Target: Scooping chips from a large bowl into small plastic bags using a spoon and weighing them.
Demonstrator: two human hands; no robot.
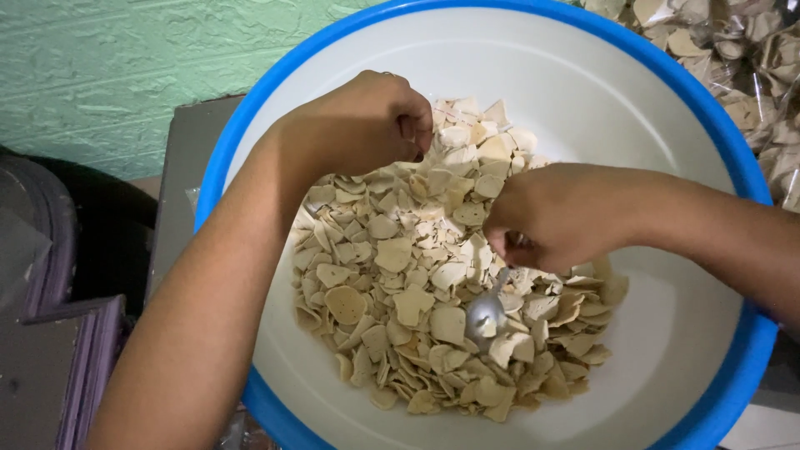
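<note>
Scooping stage: right hand (560, 218) grips a metal spoon (487, 312), its bowl dipped into cracker chips (392, 283) just below; left hand (367, 121) pinches chips above the heap. Lifting likely demands a level spoon.

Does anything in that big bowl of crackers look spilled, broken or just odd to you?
Nothing has spilled: the pale cracker pieces all lie inside the blue-rimmed white basin. Many are broken into uneven shards, not whole rounds. The right hand holds a metal spoon among them; the left hand is closed over the heap.
</note>
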